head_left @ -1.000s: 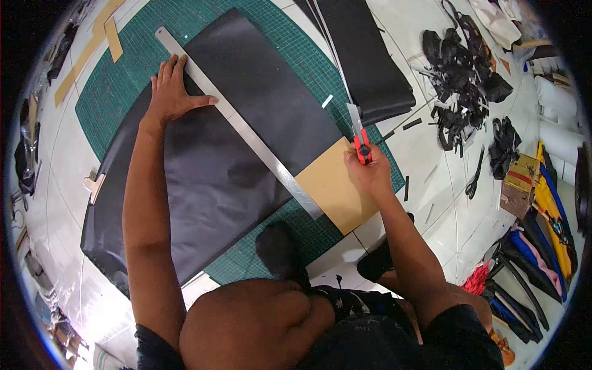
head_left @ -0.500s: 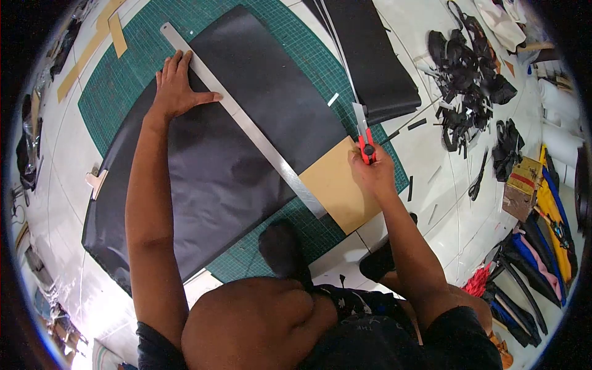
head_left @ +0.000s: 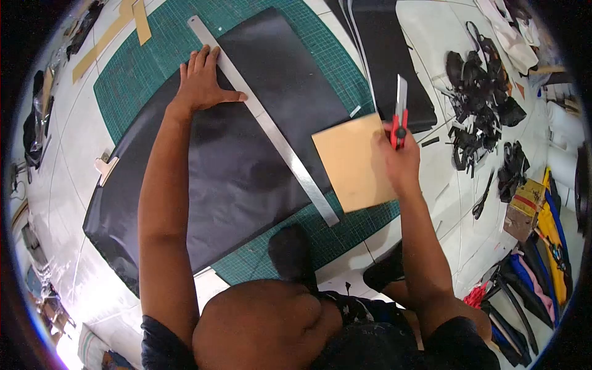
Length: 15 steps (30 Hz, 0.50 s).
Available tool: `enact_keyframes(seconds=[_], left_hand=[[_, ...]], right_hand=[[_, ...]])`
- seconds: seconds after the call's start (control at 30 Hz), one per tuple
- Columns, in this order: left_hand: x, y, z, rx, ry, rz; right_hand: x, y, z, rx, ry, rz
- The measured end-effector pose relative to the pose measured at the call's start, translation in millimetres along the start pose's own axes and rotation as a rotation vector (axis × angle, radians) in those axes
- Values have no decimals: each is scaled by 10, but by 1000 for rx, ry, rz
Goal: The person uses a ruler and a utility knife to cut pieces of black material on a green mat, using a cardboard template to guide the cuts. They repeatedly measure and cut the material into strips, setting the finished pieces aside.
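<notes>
My left hand (head_left: 206, 83) lies on the black sheet (head_left: 234, 160) with its fingers and thumb spread, thumb and fingertips against the steel ruler (head_left: 262, 117). The ruler runs diagonally over the sheet, its near end reaching past the sheet's edge onto the green cutting mat (head_left: 333, 237). To the right, my right hand (head_left: 401, 163) is closed around a red utility knife (head_left: 399, 126), blade out and pointing away from me. Pinched in that same hand is the edge of a tan rectangular card (head_left: 351, 163), which overlaps the sheet's right side and the mat.
A binder clip (head_left: 108, 169) grips the sheet's left edge. Folded black material (head_left: 385, 61) lies at the upper right. Black scraps (head_left: 478, 92) are heaped on the white tiles farther right, near a small cardboard box (head_left: 524, 209). Tan strips (head_left: 102, 52) lie at the upper left.
My right hand has moved right with the knife and the tan card, drawing the card away from the ruler and turning it. My left hand stays at the ruler; the view has shifted slightly.
</notes>
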State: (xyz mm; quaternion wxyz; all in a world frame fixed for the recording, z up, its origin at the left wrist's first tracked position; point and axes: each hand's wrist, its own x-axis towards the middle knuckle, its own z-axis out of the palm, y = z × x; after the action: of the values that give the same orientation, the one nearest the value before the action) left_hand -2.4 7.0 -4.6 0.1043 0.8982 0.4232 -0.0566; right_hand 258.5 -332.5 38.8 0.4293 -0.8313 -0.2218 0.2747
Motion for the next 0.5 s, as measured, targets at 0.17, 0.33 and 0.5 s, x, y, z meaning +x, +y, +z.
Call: enact_keyframes(seconds=[0.17,0.33,0.5], left_hand=[[16,45,-52,36,-41,-31],[27,94,-105,69,-87,-47],[23,79,-103,46,-79,-48]], right_hand=[[720,-363,578,-29,-60,-126],[1246,-580,1231,-28,-84,-182],[1407,-650,1536,-159,-90,-254]])
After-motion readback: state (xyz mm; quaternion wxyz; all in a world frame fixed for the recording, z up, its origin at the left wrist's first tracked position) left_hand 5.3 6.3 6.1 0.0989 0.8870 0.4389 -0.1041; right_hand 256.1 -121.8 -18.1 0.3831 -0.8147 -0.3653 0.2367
